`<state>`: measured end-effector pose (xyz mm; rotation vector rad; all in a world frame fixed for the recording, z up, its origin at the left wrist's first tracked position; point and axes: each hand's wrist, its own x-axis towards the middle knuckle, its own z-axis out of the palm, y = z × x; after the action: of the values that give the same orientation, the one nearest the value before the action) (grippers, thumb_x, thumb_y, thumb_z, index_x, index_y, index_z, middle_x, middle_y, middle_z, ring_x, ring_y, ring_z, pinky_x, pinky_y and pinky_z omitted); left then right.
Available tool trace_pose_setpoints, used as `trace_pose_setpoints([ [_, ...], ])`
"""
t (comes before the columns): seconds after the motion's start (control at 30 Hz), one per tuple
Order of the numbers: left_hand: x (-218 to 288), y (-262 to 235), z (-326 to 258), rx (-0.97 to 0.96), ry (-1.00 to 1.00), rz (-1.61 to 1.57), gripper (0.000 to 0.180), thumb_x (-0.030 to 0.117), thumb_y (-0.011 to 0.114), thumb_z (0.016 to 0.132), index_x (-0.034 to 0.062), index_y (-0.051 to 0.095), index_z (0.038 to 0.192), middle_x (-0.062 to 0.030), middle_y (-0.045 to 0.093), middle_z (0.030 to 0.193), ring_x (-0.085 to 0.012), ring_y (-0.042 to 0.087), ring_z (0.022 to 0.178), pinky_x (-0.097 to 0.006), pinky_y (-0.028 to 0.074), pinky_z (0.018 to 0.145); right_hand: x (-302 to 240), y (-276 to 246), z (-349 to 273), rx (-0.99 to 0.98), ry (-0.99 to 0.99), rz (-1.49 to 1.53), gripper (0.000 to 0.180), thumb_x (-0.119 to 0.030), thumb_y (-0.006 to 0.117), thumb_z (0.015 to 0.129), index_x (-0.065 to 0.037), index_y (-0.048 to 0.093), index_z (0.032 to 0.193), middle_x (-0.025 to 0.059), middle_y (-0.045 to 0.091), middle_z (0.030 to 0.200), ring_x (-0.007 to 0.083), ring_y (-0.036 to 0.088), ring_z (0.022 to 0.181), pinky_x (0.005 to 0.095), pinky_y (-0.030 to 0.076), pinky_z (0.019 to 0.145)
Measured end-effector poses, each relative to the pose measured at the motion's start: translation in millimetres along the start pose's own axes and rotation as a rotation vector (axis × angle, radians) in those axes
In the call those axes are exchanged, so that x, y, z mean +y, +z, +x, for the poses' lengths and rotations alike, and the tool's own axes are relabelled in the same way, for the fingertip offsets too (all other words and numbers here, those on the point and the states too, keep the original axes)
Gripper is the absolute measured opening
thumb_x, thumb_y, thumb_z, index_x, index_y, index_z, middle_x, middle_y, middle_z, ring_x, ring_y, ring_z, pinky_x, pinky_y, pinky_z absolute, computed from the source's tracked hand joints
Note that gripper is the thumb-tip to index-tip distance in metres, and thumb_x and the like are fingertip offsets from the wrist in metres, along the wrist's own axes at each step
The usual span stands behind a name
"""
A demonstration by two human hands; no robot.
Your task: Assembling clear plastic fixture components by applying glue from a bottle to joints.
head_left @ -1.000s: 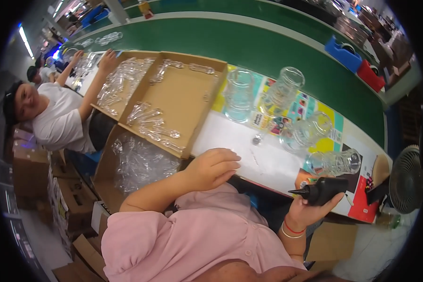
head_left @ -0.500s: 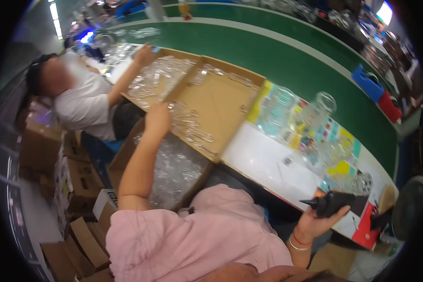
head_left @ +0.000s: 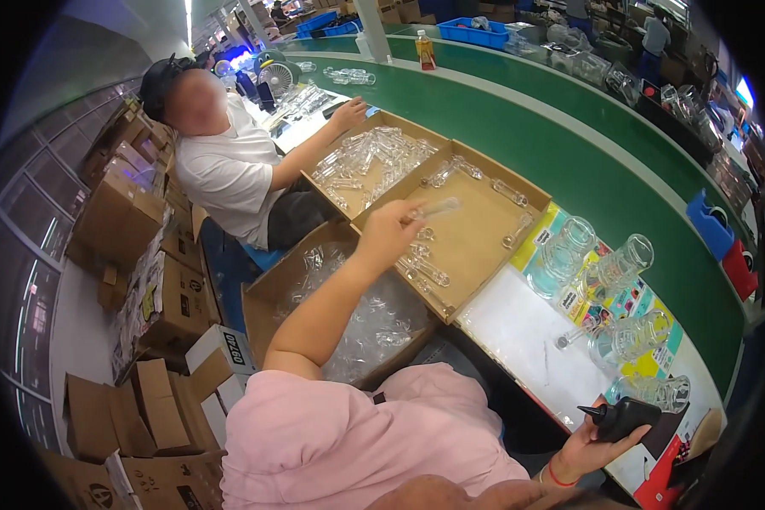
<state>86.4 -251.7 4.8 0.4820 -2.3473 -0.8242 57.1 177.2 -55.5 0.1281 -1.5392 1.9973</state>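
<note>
I am seeing the left hand (head_left: 391, 229), just before reaching into the cardboard tray (head_left: 478, 228), now pinching a glass tube (head_left: 439, 209) above it, so the tube is leaving its place, while the right hand (head_left: 588, 448) (as before) is grasping a black bottle (head_left: 627, 418).

worn on the head, one wide fisheye camera looks down and forward, close above the pink shirt (head_left: 365, 433); the counter (head_left: 518, 319) slants across the view, its near edge running toward the lower right, its far left end small and distant.
</note>
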Motion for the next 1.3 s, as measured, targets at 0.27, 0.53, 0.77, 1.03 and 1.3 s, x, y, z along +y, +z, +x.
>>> trace_pose_setpoints([
  [0.27,73.6,49.4,-43.2,-0.409,-0.064,-0.948,0.034,-0.004,0.066,0.076,-0.0006,0.06,0.11,-0.0057,0.059,0.098,-0.0108,0.056,0.086,-0.025,0.047,0.073,-17.3,7.6,-3.0,0.314,0.155,0.266,0.047,-0.025,0.055,0.09,-0.002,0.04,0.128,0.0124,0.053,0.088,0.012,0.044,0.056,0.0175,0.032,0.045],
  [0.53,120.2,78.6,-69.7,-0.543,0.012,-1.152,0.036,-0.008,0.062,0.076,0.0011,0.052,0.109,-0.0139,0.059,0.112,-0.0151,0.054,0.099,-0.028,0.042,0.085,-48.6,23.9,11.3,0.097,0.421,0.609,0.046,-0.045,0.043,0.092,-0.003,0.047,0.108,0.0058,0.056,0.089,0.0072,0.046,0.045,0.016,0.031,0.032],
  [0.77,151.8,104.5,-85.1,-0.753,-0.065,-1.259,0.034,-0.009,0.063,0.075,0.0041,0.048,0.102,-0.0195,0.057,0.112,-0.0189,0.055,0.103,-0.032,0.043,0.088,-60.1,14.1,21.4,0.24,0.401,0.576,0.048,-0.047,0.042,0.092,-0.003,0.047,0.109,0.0067,0.055,0.09,0.0073,0.046,0.046,0.0168,0.03,0.032],
  [1.03,167.5,128.7,-110.7,-0.897,-0.241,-1.414,0.041,0.021,0.051,0.092,0.0044,0.038,0.127,-0.0152,0.056,0.108,-0.0229,0.06,0.092,-0.035,0.049,0.082,-60.0,-10.3,37.9,0.292,0.213,0.581,0.046,-0.043,0.042,0.093,0.001,0.044,0.108,0.0093,0.049,0.087,0.0085,0.041,0.043,0.0179,0.033,0.034],
  [1.3,144.9,131.9,-130.6,-1.396,-1.062,-1.242,0.052,0.027,0.05,0.092,0.0073,0.029,0.136,-0.0176,0.049,0.12,-0.0193,0.059,0.074,-0.028,0.05,0.056,-55.1,-19.4,37.5,0.243,0.217,0.513,0.046,-0.046,0.041,0.092,-0.002,0.046,0.106,0.0088,0.052,0.09,0.0126,0.052,0.083,0.0218,0.042,0.072],
])
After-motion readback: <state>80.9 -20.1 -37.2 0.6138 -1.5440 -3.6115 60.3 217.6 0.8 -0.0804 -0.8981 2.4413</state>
